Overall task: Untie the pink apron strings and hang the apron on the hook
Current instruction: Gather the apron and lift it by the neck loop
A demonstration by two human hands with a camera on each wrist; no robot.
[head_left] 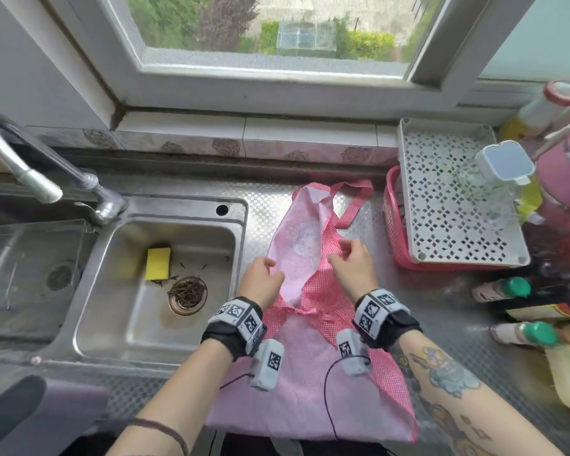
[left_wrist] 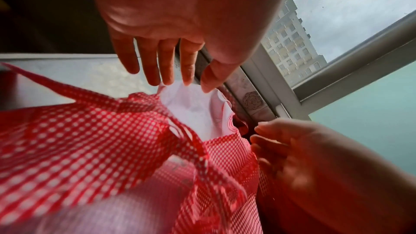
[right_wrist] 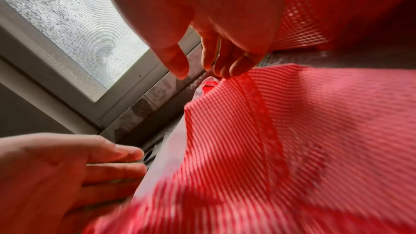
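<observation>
While the pink apron (head_left: 306, 383) lies spread on the steel counter (head_left: 441, 304) at lower centre of the head view, its plain skirt reaches the near counter edge and its checked strings (head_left: 298, 311) meet in a knot just above the 2 wrists. Both hands sit over the bib, a little farther up the frame. Left hand (head_left: 263, 280) rests at the bib's left edge with fingers loosely extended; in the left wrist view those fingers (left_wrist: 166, 63) hang straight, tips just touching the pale cloth, gripping nothing. Right hand (head_left: 352, 263) hovers at the checked right edge of the bib, fingers relaxed and slightly bent (in the right wrist view its fingertips (right_wrist: 225, 63) only brush the checked fabric, nothing pinched). Beyond the hands, the neck loop (head_left: 352, 200) lies flat toward the wall. Left of the apron, a sink (head_left: 185, 205) holds a yellow sponge (head_left: 158, 263); right of it stands a pink basket (head_left: 394, 232) under a white perforated tray (head_left: 448, 192). Farthest off, a window (head_left: 270, 28) fills the top of the frame.
</observation>
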